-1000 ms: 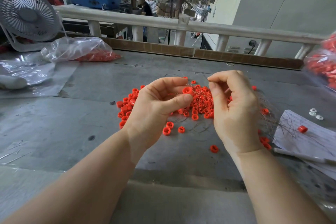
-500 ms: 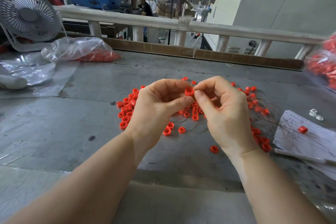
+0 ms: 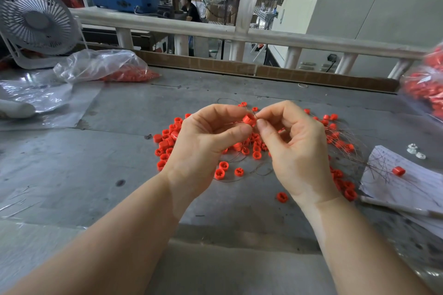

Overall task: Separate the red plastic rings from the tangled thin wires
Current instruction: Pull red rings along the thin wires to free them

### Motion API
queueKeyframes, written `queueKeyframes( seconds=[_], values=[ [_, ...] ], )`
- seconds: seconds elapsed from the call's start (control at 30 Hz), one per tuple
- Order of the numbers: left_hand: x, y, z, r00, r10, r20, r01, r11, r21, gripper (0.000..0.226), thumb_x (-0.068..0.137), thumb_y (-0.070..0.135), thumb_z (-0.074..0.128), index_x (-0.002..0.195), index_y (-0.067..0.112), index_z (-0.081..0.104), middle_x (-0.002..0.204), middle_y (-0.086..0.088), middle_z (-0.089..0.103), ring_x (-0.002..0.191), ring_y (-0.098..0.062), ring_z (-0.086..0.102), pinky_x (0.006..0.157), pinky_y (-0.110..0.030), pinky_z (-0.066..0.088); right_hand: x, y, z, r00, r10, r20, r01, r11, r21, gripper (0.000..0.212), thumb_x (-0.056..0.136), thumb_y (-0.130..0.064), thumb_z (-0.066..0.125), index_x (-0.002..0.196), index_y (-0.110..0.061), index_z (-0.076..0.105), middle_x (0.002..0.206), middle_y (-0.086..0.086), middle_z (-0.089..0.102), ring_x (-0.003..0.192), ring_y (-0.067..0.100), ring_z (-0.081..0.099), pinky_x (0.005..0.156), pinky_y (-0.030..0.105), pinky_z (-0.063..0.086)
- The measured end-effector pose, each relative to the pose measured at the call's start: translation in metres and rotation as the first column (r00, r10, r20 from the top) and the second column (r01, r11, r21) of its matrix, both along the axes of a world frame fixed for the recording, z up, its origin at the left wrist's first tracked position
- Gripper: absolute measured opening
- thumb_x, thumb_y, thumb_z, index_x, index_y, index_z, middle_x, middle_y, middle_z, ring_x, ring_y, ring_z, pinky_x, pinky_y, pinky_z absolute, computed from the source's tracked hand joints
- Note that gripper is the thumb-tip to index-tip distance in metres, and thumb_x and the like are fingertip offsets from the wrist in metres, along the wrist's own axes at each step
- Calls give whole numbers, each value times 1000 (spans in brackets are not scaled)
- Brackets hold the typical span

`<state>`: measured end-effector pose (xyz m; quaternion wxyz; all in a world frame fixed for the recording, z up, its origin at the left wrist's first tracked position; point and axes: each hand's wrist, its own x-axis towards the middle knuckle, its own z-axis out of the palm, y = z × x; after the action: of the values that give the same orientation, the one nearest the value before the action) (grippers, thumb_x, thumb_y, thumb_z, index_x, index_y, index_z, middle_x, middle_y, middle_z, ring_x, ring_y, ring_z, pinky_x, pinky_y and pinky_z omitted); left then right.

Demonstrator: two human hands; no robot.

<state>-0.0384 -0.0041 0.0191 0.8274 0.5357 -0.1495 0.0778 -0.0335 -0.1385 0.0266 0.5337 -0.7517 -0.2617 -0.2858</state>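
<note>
Low in the frame both forearms run up to the middle, where the two hands meet. The left hand (image 3: 206,139) pinches a red ring (image 3: 248,119) between thumb and curled fingers; the right hand (image 3: 292,148) has thumb and forefinger pressed together just beside that ring, seemingly on a thin wire (image 3: 255,115), though the strand is too fine to be sure.

The likeliest slip, as I judge it, is the ring popping from the pinch if the wire binds inside it and is tugged hard; it could roll among the loose red rings (image 3: 239,151) beneath the hands and be lost as a sorted piece. A sharp pull could also drag the tangled wires (image 3: 345,148) at centre right across the grey surface (image 3: 115,155), scattering rings toward the paper sheet (image 3: 412,182) at the right edge, or prick a fingertip.

Much is concealed. The hands cover the middle of the pile, so how many rings are threaded cannot be told. The wires fade into the surface. Further back, upper left, a clear bag (image 3: 100,67) blurs its red contents, and another bag of red parts (image 3: 426,88) is cut off at the right edge.
</note>
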Motion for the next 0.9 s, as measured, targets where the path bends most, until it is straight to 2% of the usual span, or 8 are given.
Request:
queueKeyframes(
  seconds=[0.23, 0.33, 0.47, 0.7, 0.9],
  values=[
    [0, 0, 0, 999, -30, 12, 30, 1000, -6, 13, 65, 8, 68, 73, 17, 74, 81, -4, 73, 77, -14, 69, 70, -22, 55, 1, -2, 0, 1000, -7, -3, 7, 1000, -9, 20, 86, 2, 61, 81, -17, 61, 71, -11, 63, 66, -2, 57, 61, 6, 40],
    [0, 1, -1, 1000, -8, 8, 8, 1000, 11, 19, 63, 8, 70, 80, 18, 71, 82, -4, 73, 75, -14, 68, 68, -23, 55, 2, -2, -1, 1000, -13, -14, 13, 1000, -9, 20, 85, 1, 61, 81, -18, 61, 72, -8, 64, 67, -1, 57, 62, 7, 39],
    [0, 1, 0, 1000, 20, 2, -20, 999, 26, 33, 60, 6, 71, 91, 15, 67, 83, -1, 72, 76, -15, 67, 73, -27, 56, 1, -2, -1, 1000, -12, -17, 12, 1000, -8, 20, 86, 0, 61, 81, -19, 61, 73, -9, 64, 67, -2, 57, 62, 7, 39],
    [-1, 0, 1, 999, 22, 41, -23, 999, 24, 33, 60, 0, 70, 90, 11, 65, 80, 0, 72, 73, -10, 68, 64, -21, 54, 1, -1, -1, 1000, -14, -22, 14, 1000, -16, 17, 86, 2, 61, 82, -15, 62, 73, -9, 64, 68, -3, 57, 63, 6, 39],
    [0, 0, 0, 999, 25, 46, -26, 999, 27, 32, 59, 1, 71, 88, 13, 66, 81, 0, 72, 73, -11, 68, 64, -25, 57, 1, -1, -1, 1000, -15, -23, 15, 1000, -10, 18, 86, 1, 61, 82, -16, 62, 74, -8, 64, 68, -2, 57, 63, 7, 39]
  ],
)
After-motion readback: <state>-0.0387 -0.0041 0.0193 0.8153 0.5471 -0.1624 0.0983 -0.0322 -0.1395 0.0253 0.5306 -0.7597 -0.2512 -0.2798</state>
